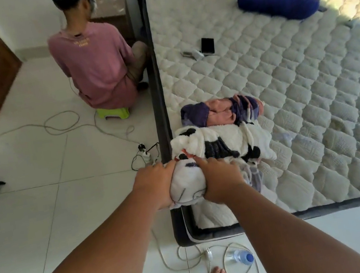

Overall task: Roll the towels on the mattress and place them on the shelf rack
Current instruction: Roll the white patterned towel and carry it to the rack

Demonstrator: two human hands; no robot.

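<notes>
A rolled white towel with dark line drawing (pixel 188 185) sits at the mattress's (pixel 311 102) near left corner. My left hand (pixel 156 185) presses its left side and my right hand (pixel 221 180) grips its right side. Just behind it lies a rolled white and black patterned towel (pixel 223 143), and behind that a rolled purple and pink towel (pixel 221 111). A pale striped cloth (pixel 253 176) shows under my right hand. No shelf rack is in view.
A person in a pink shirt (pixel 95 64) sits on a green stool (pixel 113 114) left of the bed. Cables and a power strip (pixel 145 155) lie on the tile floor. A water bottle (pixel 241 257) lies by my foot. A phone (pixel 207 44), pillow and plush toys rest farther up the mattress.
</notes>
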